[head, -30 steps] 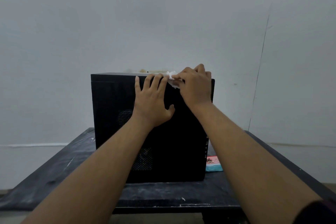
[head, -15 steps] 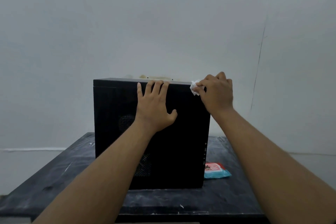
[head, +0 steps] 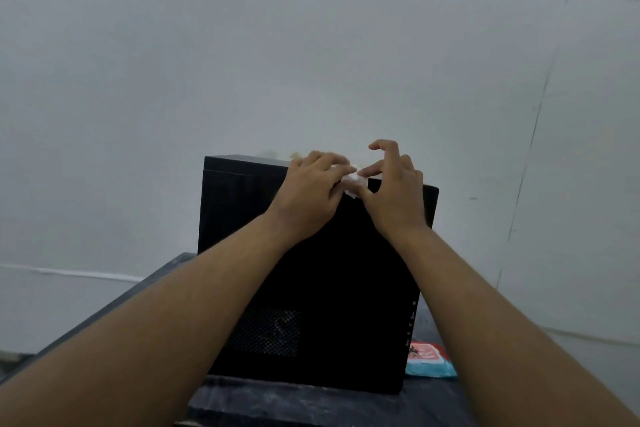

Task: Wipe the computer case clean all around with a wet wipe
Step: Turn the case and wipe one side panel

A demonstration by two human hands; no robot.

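I see the computer case (head: 318, 288) as a plain black box standing upright on the dark, scuffed tabletop (head: 311, 402), directly under both hands. Its broad side panel faces me. The top edge runs left to right beneath the knuckles and slopes down toward the right-hand side of the view. A mesh vent patch sits low on that panel, well below the left hand (head: 311, 191). A column of small pale marks runs down the panel's far right edge, below the right hand (head: 394, 194); they are too small for me to read. The wet wipe (head: 353, 182) is a white, crumpled wad at the case's top edge, squeezed between the two hands. The left hand's fingers curl over its left end, and the right hand pinches its right end between thumb and index finger, the other fingers lifted and bent. Most of the wipe is hidden by the fingers, so I cannot tell its shape or whether it touches the case. My forearms cover much of the side panel, and the case's top, back and far side are out of sight. Low beyond the right forearm, just beside the case's bottom corner, lies a blue and red wipe pack (head: 429, 360), its print blurred.
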